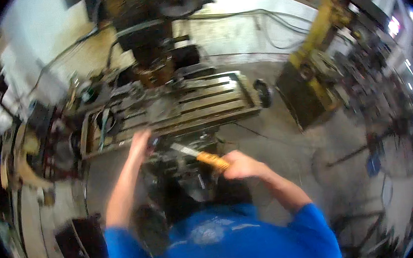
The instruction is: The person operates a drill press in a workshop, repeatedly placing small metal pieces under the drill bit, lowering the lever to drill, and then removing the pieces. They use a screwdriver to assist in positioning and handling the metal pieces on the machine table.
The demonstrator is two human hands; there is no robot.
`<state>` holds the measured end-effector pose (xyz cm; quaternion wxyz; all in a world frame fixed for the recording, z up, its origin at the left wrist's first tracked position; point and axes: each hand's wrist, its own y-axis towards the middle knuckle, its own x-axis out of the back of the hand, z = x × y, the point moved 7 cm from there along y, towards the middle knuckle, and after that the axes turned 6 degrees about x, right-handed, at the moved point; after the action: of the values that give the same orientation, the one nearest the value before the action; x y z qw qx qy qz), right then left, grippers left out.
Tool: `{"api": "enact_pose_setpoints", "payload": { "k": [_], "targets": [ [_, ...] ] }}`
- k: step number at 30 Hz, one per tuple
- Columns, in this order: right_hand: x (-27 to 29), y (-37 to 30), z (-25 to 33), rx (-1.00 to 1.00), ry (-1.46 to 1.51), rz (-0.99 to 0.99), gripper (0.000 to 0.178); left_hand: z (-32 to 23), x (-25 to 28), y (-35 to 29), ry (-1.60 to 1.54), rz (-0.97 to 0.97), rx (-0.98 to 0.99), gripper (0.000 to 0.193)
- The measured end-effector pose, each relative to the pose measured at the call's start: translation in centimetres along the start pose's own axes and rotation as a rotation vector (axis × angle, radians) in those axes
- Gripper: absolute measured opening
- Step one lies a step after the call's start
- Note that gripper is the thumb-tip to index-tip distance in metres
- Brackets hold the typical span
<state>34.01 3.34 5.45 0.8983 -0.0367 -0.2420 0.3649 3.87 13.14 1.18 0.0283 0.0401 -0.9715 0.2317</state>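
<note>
My right hand (242, 165) is closed around the yellow-orange handle of a hand tool (211, 159) in front of my body. The tool's pale, flat, blade-like end points to the left and away from me; blur hides its exact kind. To its left, my left hand (140, 141) is at the front edge of a slotted metal machine table (214, 104). A small dark thing (154, 142) shows beside its fingers. The left hand is smeared by motion, so I cannot make out whether it grips that thing.
A machine head (150, 35) stands over the back of the table, with a round handwheel (262, 92) at the table's right end. Farther right is a yellow machine (311, 59). Cables (260, 13) run along the wall. A dark box-like thing (81, 248) stands at lower left.
</note>
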Motion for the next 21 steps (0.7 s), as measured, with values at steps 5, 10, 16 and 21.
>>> {"api": "enact_pose_setpoints", "payload": {
  "k": [5,10,16,21],
  "targets": [
    [3.4,0.7,0.0,0.18,-0.127,-0.201,0.028,-8.2,-2.4,5.2,0.181,-0.119,-0.266,0.027],
    [4.9,1.9,0.3,0.159,-0.14,-0.218,0.029,-10.1,-3.3,8.8,1.091,-0.56,-0.442,0.034],
    [7.9,6.7,1.4,0.481,0.067,-0.449,0.037,-10.7,-1.5,8.1,1.162,-0.482,-0.576,0.028],
    [6.6,12.7,-3.0,0.293,0.362,-0.26,0.026,-9.6,-2.3,6.1,1.195,-0.347,-0.761,0.037]
  ]
}}
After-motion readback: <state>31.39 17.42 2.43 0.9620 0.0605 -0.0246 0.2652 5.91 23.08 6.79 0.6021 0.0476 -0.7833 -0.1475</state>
